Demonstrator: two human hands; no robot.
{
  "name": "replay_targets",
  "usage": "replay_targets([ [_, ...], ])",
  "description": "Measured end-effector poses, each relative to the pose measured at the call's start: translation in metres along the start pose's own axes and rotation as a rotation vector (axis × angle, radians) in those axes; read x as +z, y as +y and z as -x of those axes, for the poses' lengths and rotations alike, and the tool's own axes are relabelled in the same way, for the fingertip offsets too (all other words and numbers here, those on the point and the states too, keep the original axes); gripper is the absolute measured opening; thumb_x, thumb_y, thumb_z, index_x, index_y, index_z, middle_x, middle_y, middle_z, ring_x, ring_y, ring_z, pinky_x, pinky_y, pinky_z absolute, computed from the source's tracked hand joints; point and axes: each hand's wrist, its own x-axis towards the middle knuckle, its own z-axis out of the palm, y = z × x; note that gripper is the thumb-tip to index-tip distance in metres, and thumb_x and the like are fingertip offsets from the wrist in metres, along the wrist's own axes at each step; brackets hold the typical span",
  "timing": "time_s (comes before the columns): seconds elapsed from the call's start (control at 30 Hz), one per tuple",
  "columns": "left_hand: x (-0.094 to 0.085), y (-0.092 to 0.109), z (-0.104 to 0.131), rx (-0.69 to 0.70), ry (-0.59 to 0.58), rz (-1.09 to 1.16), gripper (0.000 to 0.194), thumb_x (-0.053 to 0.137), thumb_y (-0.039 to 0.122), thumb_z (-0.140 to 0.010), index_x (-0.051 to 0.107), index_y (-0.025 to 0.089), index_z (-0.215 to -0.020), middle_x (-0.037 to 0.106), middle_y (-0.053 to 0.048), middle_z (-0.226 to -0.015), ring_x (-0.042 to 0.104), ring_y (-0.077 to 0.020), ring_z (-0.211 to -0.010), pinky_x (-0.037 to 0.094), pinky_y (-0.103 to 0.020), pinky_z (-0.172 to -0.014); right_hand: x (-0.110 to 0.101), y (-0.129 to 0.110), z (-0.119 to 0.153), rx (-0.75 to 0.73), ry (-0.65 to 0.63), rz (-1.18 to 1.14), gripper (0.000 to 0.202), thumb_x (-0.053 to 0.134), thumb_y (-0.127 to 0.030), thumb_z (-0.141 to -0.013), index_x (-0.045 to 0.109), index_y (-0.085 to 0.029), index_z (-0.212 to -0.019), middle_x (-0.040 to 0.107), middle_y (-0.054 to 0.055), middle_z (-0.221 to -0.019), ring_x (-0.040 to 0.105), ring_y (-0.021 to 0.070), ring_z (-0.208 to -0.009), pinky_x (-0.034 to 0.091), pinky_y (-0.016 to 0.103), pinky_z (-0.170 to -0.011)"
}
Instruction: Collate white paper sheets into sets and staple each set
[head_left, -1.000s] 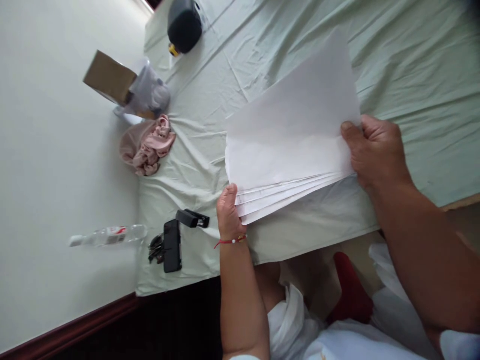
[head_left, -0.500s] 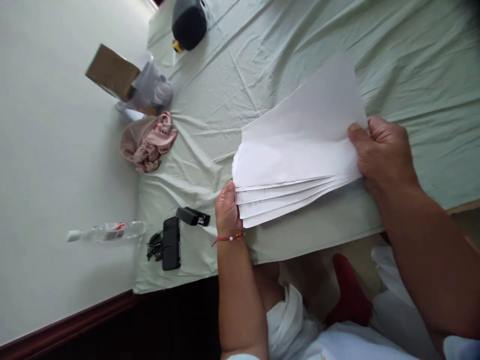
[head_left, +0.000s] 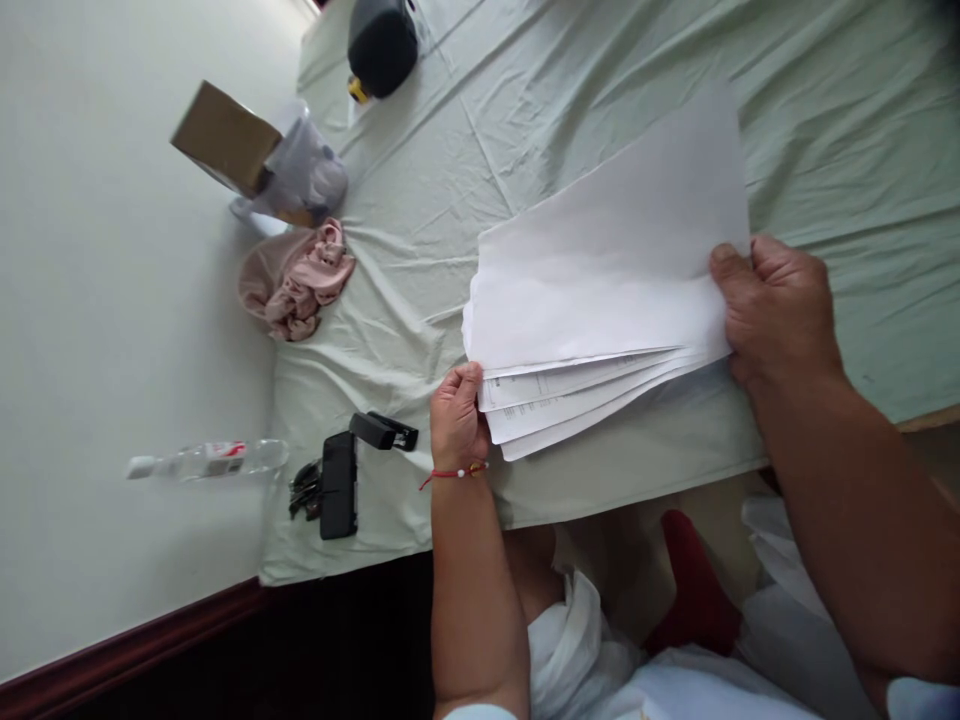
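Note:
Several sheets of white paper (head_left: 607, 280) are held up between my two hands over the cloth-covered surface. The top side facing me is blank, while lower sheets fan out along the near edge and show printed lines. My left hand (head_left: 459, 412), with a red string bracelet at its wrist, pinches the sheets at their lower left corner. At the right edge, my right hand (head_left: 784, 305) grips them with its thumb on top and the other fingers hidden beneath. A black stapler (head_left: 382, 431) lies left of my left hand.
Along the wall side are a black case (head_left: 339, 485), a clear plastic bottle (head_left: 225, 459), a pink cloth (head_left: 304, 280), a plastic bin (head_left: 315, 165) and a cardboard box (head_left: 225, 138). A black rounded object (head_left: 382, 48) sits farther back. A pale green cloth (head_left: 420, 270) covers the surface.
The sheets have fanned out more along the near edge, showing more print. My right hand has shifted slightly to the right, and the left thumb lies a little farther over the corner.

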Motion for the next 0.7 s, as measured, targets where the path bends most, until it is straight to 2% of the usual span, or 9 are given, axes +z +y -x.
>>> replay_targets([
  [0.07, -0.005, 0.001, -0.002, -0.01, -0.046, -0.036, 0.045, 0.101, 0.04, -0.055, 0.066, 0.019, -0.073, 0.069, 0.005, -0.066, 0.064, -0.012, -0.061, 0.06, -0.028, -0.074, 0.003, -0.004, -0.001, 0.029, 0.063, -0.041, 0.022, 0.075, -0.033, -0.087, 0.063, -0.021, -0.075, 0.059, -0.003, -0.072, 0.047, 0.0082, -0.059, 0.039, 0.024, -0.053],
  [0.13, -0.009, 0.003, -0.004, -0.019, -0.069, -0.06, 0.04, 0.099, 0.033, -0.058, 0.069, 0.019, -0.08, 0.071, 0.004, -0.07, 0.066, -0.013, -0.064, 0.06, -0.029, -0.076, 0.004, -0.008, -0.001, 0.091, 0.016, -0.057, 0.015, 0.075, -0.026, -0.084, 0.065, -0.02, -0.074, 0.062, -0.003, -0.071, 0.048, 0.0077, -0.057, 0.037, 0.022, -0.051],
  [0.2, -0.013, 0.004, -0.004, -0.021, -0.077, -0.06, 0.039, 0.097, 0.026, -0.058, 0.071, 0.019, -0.086, 0.074, 0.002, -0.075, 0.068, -0.0145, -0.069, 0.06, -0.029, -0.077, 0.002, -0.009, -0.002, 0.16, -0.039, -0.079, 0.007, 0.076, -0.021, -0.08, 0.069, -0.02, -0.078, 0.064, -0.003, -0.069, 0.054, 0.0099, -0.059, 0.042, 0.023, -0.052],
  [0.3, -0.014, 0.006, -0.004, -0.009, -0.079, -0.046, 0.039, 0.095, 0.02, -0.059, 0.072, 0.018, -0.09, 0.076, 0.0, -0.082, 0.071, -0.0147, -0.075, 0.058, -0.026, -0.078, -0.002, -0.009, -0.003, 0.227, -0.139, -0.139, 0.012, 0.077, -0.016, -0.075, 0.071, -0.02, -0.085, 0.065, -0.003, -0.067, 0.062, 0.0125, -0.065, 0.051, 0.025, -0.061],
  [0.4, -0.012, 0.007, -0.003, 0.009, -0.07, -0.012, 0.033, 0.093, 0.035, -0.071, 0.071, 0.019, -0.09, 0.077, -0.001, -0.085, 0.073, -0.0159, -0.078, 0.058, -0.026, -0.077, -0.006, -0.008, -0.004, 0.185, -0.229, -0.183, 0.016, 0.081, -0.019, -0.074, 0.071, -0.02, -0.087, 0.069, -0.002, -0.075, 0.063, 0.0117, -0.069, 0.053, 0.024, -0.064],
  [0.5, -0.012, 0.009, -0.003, 0.02, -0.075, 0.026, 0.04, 0.089, 0.049, -0.076, 0.074, 0.018, -0.096, 0.08, -0.006, -0.097, 0.075, -0.0204, -0.089, 0.06, -0.031, -0.085, -0.009, -0.01, -0.002, 0.098, -0.315, -0.167, 0.019, 0.084, -0.029, -0.077, 0.072, -0.023, -0.091, 0.072, 0.0, -0.087, 0.064, 0.0134, -0.076, 0.057, 0.028, -0.07],
  [0.63, -0.017, 0.014, -0.003, 0.019, -0.063, 0.013, 0.043, 0.1, 0.04, -0.06, 0.073, 0.019, -0.086, 0.079, -0.003, -0.087, 0.074, -0.0198, -0.086, 0.06, -0.033, -0.09, -0.01, -0.015, 0.003, 0.037, -0.335, -0.061, 0.019, 0.082, -0.04, -0.084, 0.07, -0.029, -0.094, 0.07, 0.0, -0.094, 0.069, 0.0205, -0.095, 0.063, 0.04, -0.087],
  [0.7, -0.019, 0.018, -0.002, 0.091, -0.057, 0.008, 0.042, 0.102, 0.036, -0.056, 0.072, 0.021, -0.082, 0.078, 0.0, -0.083, 0.073, -0.0174, -0.086, 0.059, -0.031, -0.092, -0.009, -0.017, 0.005, 0.011, -0.334, -0.029, 0.019, 0.083, -0.041, -0.084, 0.07, -0.031, -0.094, 0.07, -0.001, -0.095, 0.069, 0.0237, -0.105, 0.064, 0.045, -0.093],
])
